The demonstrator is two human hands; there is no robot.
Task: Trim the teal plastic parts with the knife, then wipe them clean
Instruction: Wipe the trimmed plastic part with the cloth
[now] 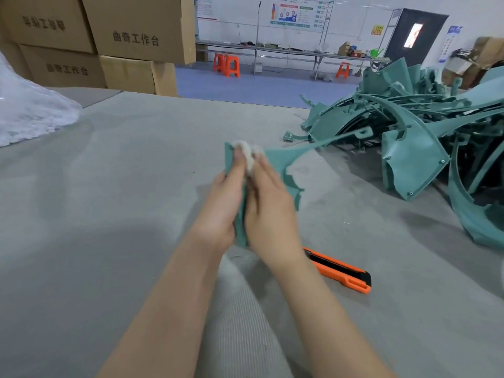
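Wiping seems to be the step in hand, because the knife (341, 270) lies put down on the grey surface (122, 186), just beside the right forearm, and no hand touches it. Both hands are lifted above the surface and hold one teal part (281, 159) between them.

The left hand (225, 203) grips the near edge of this part, with the fingers curled round it and the thumb pointing up along it. The right hand (270, 211) lies against the other side with its fingers stretched forward. Their tips rest on a small white cloth (246, 152), which sits at the top edge of the part, between the left thumb and the right fingers. The right thumb is hidden, so it cannot be told whether this hand pinches the cloth or only presses it.

A long thin arm of the part reaches away to the right, toward the pile of teal parts (409, 126), which lies well apart from the hands at the right side of the surface.

The next move probably calls for sliding the cloth along the face and the cut edges while the left hand keeps the part steady. The thin arm looks flexible, so it may bend if pressed hard. After that, the part should be put aside and another taken from the pile.
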